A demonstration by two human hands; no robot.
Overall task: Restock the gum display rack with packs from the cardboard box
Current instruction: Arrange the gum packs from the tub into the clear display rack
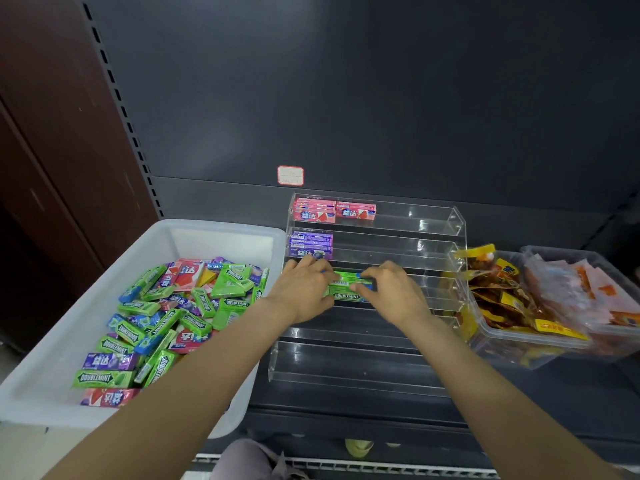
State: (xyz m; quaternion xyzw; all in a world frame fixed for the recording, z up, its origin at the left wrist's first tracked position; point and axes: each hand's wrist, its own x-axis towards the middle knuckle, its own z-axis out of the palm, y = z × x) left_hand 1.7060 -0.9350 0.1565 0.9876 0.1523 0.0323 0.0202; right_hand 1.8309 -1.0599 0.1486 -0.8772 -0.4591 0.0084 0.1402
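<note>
Forearms: two bare forearms reach up from the bottom edge and converge on the middle of a clear rack.
Left hand: the left hand lies palm down, fingers curled over the left end of a small stack of green gum packs, gripping it.
Right hand: the right hand mirrors it, fingers bent and pinching the stack's right end, thumb toward the camera.
Green packs: flat rectangular cartons, glossy, printed DOUBLEMINT; they sit on the third tier from the top, toward its left side.
Display rack: transparent acrylic steps rising toward the back, with shiny edges and low front lips; it stands on a dark shelf.
Pink packs: two short stacks at the left of the top tier, side by side.
Purple packs: one stack at the left of the second tier, just above the left hand's fingertips.
Lower tiers: the steps nearer the camera show only clear plastic.
Supply bin: a white, smooth plastic tub, not cardboard, just left of the rack; it holds a loose jumble of green, purple, pink and blue packs.
Snack tubs: clear plastic containers right of the rack, filled with crinkled yellow, red and orange pouches.
Back panel: matte dark metal with a small red-bordered price tag.
</note>
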